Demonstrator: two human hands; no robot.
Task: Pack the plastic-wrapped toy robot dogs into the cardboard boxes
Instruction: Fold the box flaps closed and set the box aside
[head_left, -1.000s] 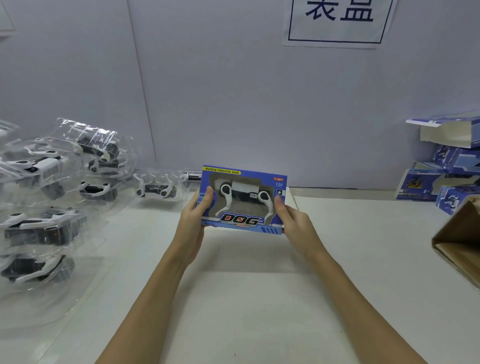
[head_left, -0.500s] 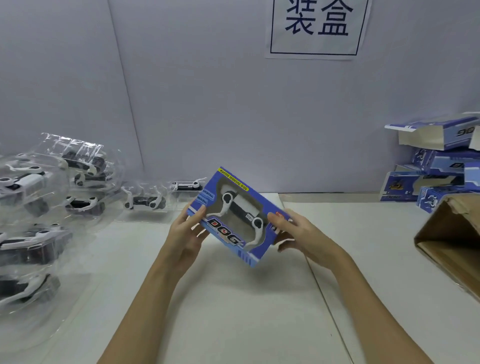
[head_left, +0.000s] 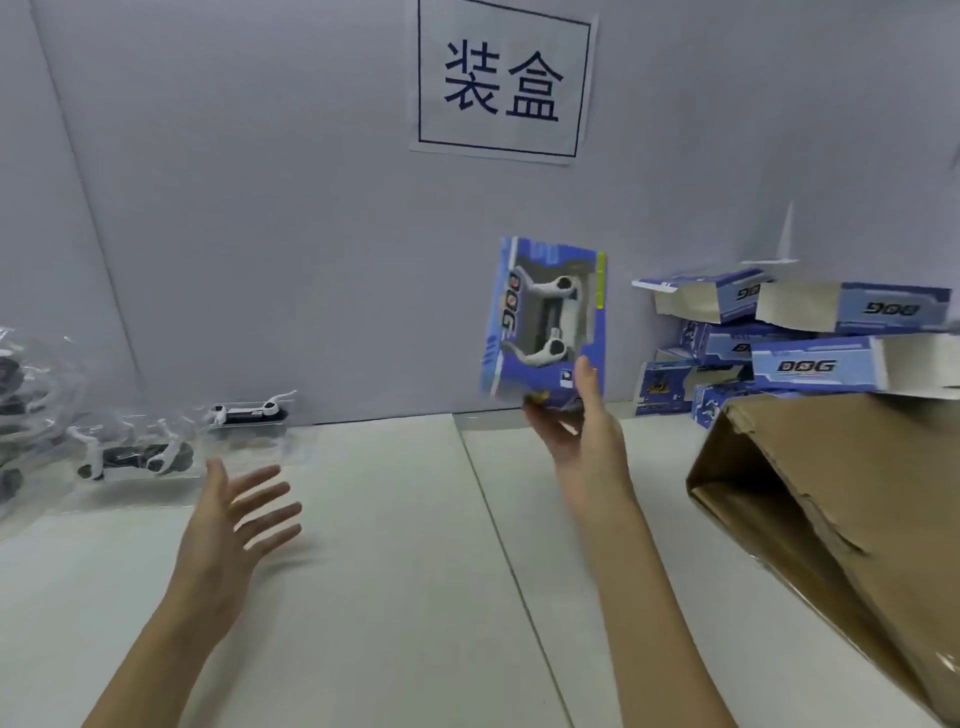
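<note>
Right hand (head_left: 576, 431) pinching blurred blue dog box (head_left: 545, 322) upright, fingers partly hidden, left hand (head_left: 234, 525) fingers spread

The paper sign (head_left: 503, 83) on the wall reads "装盒". The blue box (head_left: 545, 322) I hold in my right hand (head_left: 576, 421) says "DOG" sideways. A stacked box (head_left: 815, 366) reads "DOG"; others, blurred, probably likewise.
</note>
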